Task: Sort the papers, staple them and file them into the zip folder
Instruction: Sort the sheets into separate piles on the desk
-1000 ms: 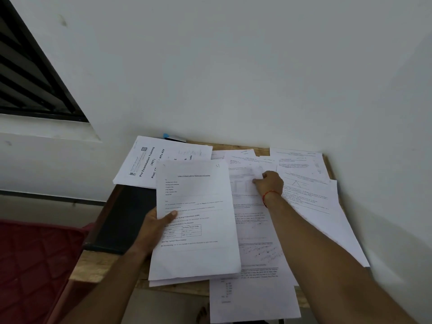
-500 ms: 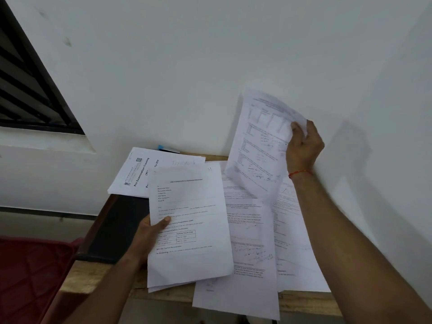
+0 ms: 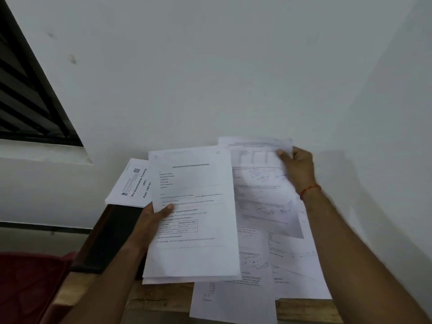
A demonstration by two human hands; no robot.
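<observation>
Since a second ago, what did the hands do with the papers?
The right hand pinched a printed sheet off the table, lifted it high, then brought it down beside the stack. The left hand kept gripping that stack, thumb on top. The Pre Examination Training booklet and the loose papers stayed put.

Left hand (image 3: 152,218) raised, thumb pressed on a gripped sheaf; right hand (image 3: 298,170) extended, fingers pinched on a sheet's corner
</observation>
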